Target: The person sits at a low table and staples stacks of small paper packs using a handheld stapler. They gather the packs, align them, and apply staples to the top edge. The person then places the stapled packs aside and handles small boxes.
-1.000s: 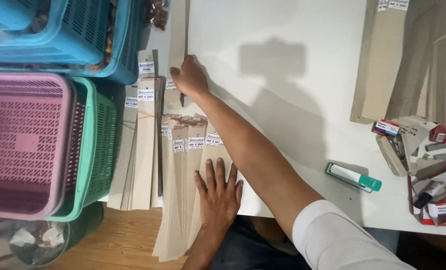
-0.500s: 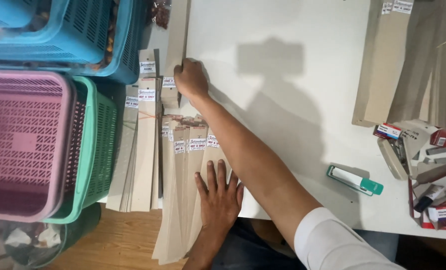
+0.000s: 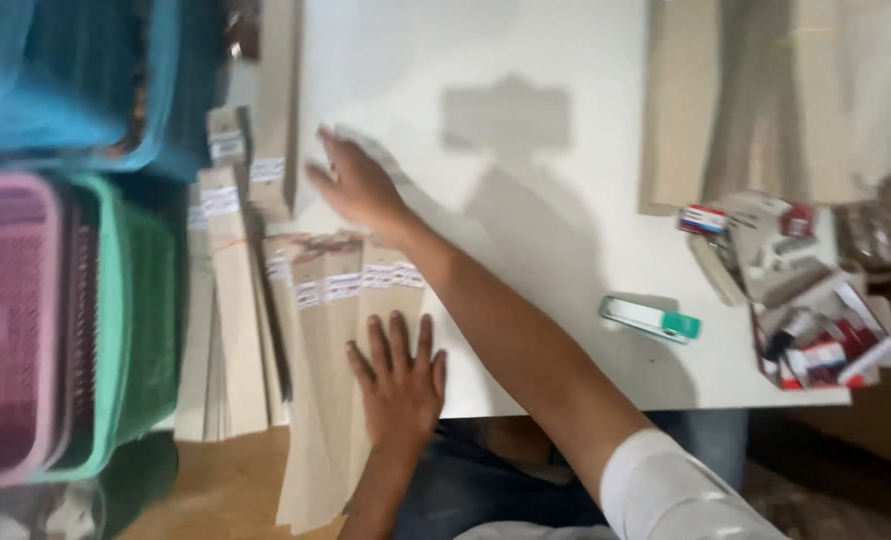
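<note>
Left hand (image 3: 398, 375) flat, fingers spread, pinning the tan paper sleeves (image 3: 338, 330) fanned over the tabletop (image 3: 526, 200) edge; right hand (image 3: 358, 185) open, empty, hovering past them — best keep the pin firm, pick one sleeve only.

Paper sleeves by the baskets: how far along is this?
Done: labelled paper sleeves lie stacked beside the green basket. In hand: the left hand lies flat on a fan of sleeves overhanging the white table; the right hand is open above their tops. Left: plain sleeves lie far right; stapler untouched.
</note>
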